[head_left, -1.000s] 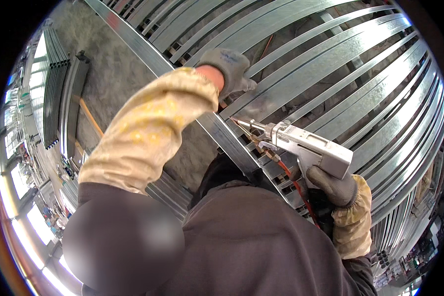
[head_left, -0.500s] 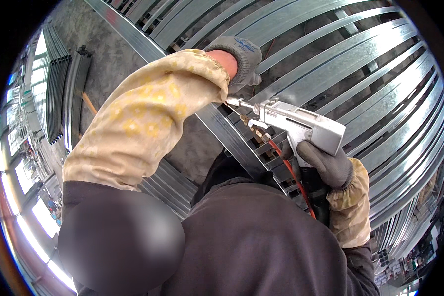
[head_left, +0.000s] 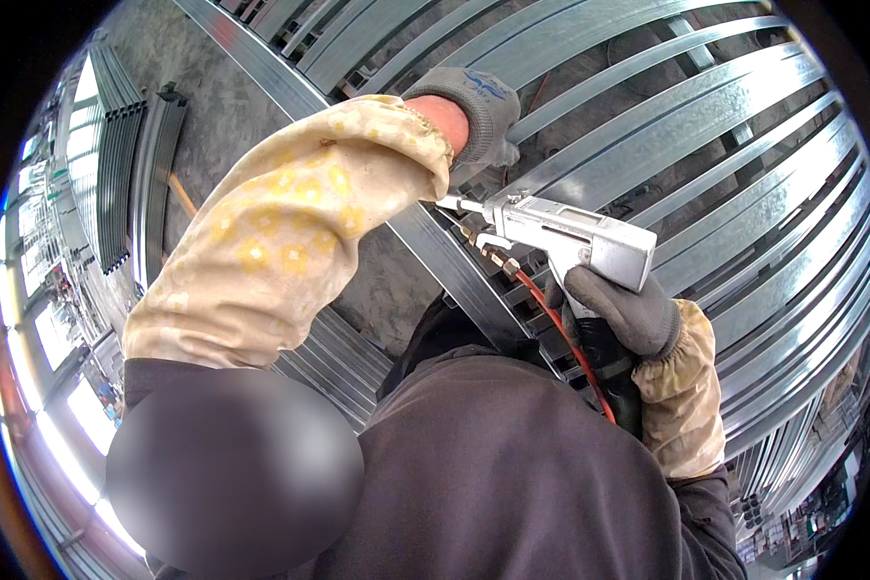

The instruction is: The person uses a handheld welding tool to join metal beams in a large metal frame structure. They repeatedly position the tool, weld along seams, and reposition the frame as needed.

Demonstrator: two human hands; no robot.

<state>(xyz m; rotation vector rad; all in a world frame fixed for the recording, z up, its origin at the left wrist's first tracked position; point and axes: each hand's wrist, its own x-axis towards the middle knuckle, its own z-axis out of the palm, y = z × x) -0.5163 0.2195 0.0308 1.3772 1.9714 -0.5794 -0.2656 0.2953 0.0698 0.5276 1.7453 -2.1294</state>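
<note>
Right hand: dark grey-gloved right hand (head_left: 617,311) closed around grip of silver pistol-shaped pneumatic tool (head_left: 563,237); red hose (head_left: 561,333) trailing down from it.
Left hand: light grey-gloved left hand (head_left: 478,114) pressed on galvanised steel channel (head_left: 474,280), just above tool nose; finger spread not discernible.
Tool position: nose (head_left: 451,203) at channel flange, just below left hand.
Technique note: nose square to flange, channel pinned flat, left fingers clear of nose, hose slack.
Surroundings: many parallel galvanised studs (head_left: 706,126); grey concrete floor (head_left: 217,106).
</note>
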